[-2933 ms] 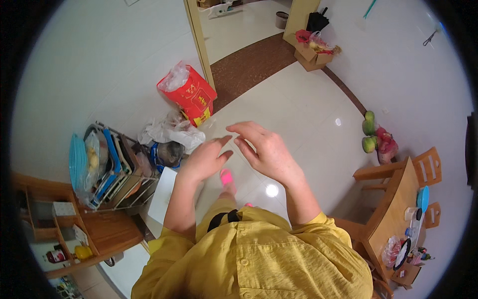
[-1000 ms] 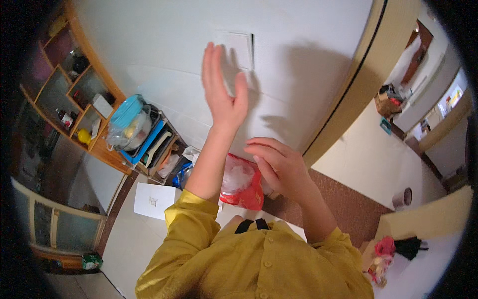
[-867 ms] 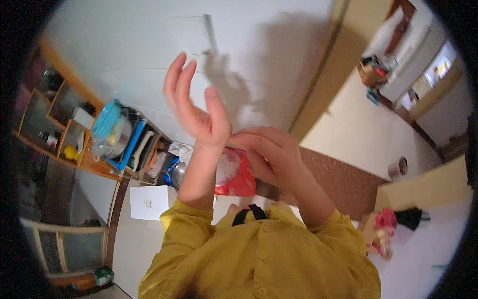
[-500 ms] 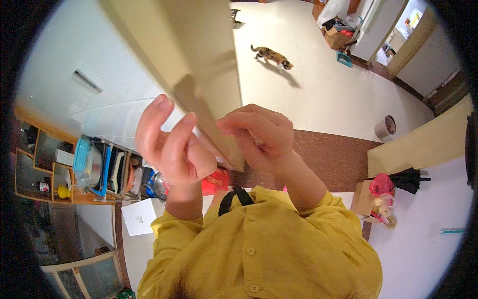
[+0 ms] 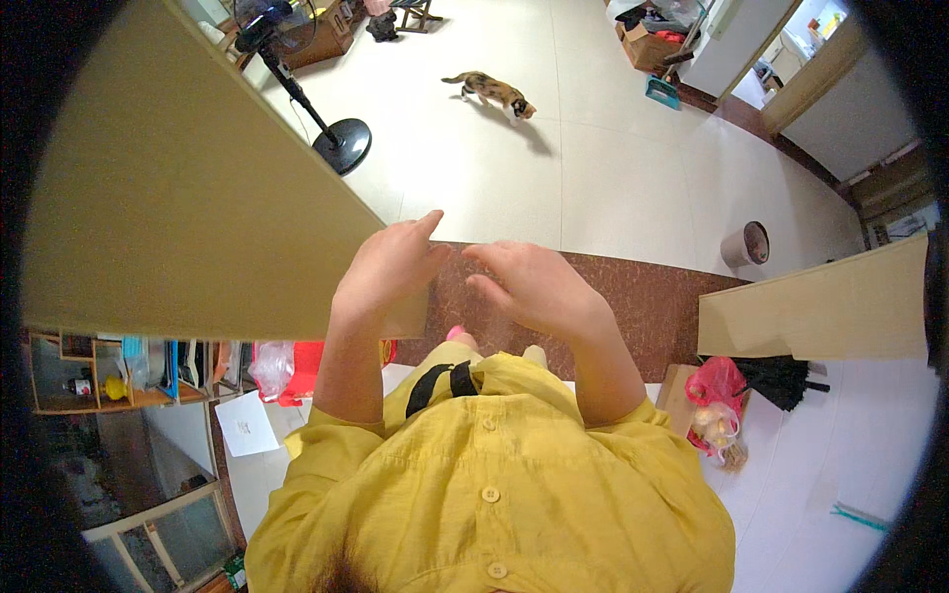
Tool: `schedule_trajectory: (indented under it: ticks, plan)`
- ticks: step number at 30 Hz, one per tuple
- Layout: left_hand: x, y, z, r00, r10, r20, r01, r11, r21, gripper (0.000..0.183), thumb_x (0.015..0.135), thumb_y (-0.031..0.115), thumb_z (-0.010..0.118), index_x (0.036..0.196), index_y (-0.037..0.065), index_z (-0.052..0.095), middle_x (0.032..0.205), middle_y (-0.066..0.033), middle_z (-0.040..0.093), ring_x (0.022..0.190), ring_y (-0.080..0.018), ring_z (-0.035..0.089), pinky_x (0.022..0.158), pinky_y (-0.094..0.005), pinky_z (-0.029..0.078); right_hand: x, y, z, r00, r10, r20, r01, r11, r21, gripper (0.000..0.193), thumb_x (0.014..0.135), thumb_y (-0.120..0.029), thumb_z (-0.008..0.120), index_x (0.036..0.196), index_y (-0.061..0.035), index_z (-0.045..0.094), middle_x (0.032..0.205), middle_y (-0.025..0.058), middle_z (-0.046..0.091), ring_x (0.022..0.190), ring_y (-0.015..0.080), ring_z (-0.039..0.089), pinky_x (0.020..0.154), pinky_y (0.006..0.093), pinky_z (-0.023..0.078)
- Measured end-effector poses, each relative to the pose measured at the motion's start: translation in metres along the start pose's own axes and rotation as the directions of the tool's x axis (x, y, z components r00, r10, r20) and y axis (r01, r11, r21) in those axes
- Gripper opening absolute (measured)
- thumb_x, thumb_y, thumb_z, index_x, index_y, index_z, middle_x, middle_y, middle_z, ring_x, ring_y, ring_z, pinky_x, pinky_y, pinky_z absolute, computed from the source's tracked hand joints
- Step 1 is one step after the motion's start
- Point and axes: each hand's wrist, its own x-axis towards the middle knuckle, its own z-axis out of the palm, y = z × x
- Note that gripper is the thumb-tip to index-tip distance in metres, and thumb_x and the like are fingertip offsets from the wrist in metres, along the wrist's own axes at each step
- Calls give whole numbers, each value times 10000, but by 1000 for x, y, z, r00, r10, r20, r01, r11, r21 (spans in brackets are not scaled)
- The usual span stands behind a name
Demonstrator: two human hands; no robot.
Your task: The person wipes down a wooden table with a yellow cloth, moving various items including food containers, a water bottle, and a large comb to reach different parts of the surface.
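Note:
My left hand (image 5: 388, 265) is raised in front of my chest, beside the edge of the beige wall panel (image 5: 198, 217). Its index finger stretches out and the thumb side faces right; nothing shows in it. Just across a small gap, my right hand (image 5: 539, 287) hangs with its fingers pointing left and bent slightly down, also without anything visible in it. The two hands do not touch. Beneath them lies a reddish-brown floor strip (image 5: 613, 306). Whether the left hand touches the panel I cannot tell.
A calico cat (image 5: 489, 94) walks on the pale floor ahead, near a black standing fan (image 5: 341, 146). A waste bin (image 5: 744, 245) stands to the right. Nearer are a folded black umbrella (image 5: 781, 381) and a pink bag (image 5: 714, 381). Shelves (image 5: 104, 376) line the left.
My hands have come down, and the left one has turned from palm-up curled fingers to a stretched finger. My view has swung left past the panel's edge, bringing the fan into sight.

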Motion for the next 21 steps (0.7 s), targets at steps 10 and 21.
schedule_trajectory:
  ticks: [10,21]
  plan:
    - [159,-50,20,990,93,-107,-104,989,-101,489,884,260,575,1302,36,460,1090,-218,602,1027,-363,568,872,-412,456,87,99,-42,991,129,17,-130,984,124,287,877,-187,561,1108,-17,582,971,190,638,880,333,621,764,399,493]
    - [341,-98,-79,990,-72,-121,68,997,-42,486,905,250,559,1318,23,442,1208,-213,555,1081,-344,554,924,-397,443,290,219,-134,949,274,-156,-284,958,-43,294,879,-220,567,1112,-44,598,946,164,662,864,333,634,765,414,499]
